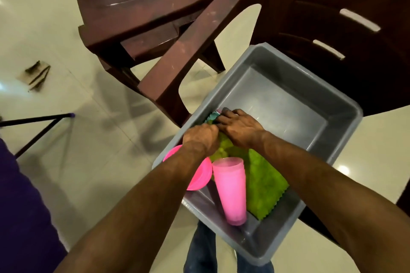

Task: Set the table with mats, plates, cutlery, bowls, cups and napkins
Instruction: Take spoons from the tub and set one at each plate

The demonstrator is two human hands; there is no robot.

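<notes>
A grey plastic tub (299, 86) sits on a dark brown chair seat. Inside lie green fuzzy cloths (266, 177), a stack of pink cups (231, 188) on its side, and pink bowls (200, 175) leaning against the left wall. Both my hands are down in the tub at the far edge of the green cloths. My left hand (200, 137) curls its fingers into the cloth pile. My right hand (238, 127) grips the cloth edges, where teal and grey cloth corners (214, 115) stick out. What lies under the hands is hidden.
Two dark brown plastic chairs stand here: one (142, 6) at the upper left, and the one (332, 17) bearing the tub. The floor is glossy cream tile. A black metal stand leg (37, 121) is at the left, a purple cloth (20, 217) at the lower left.
</notes>
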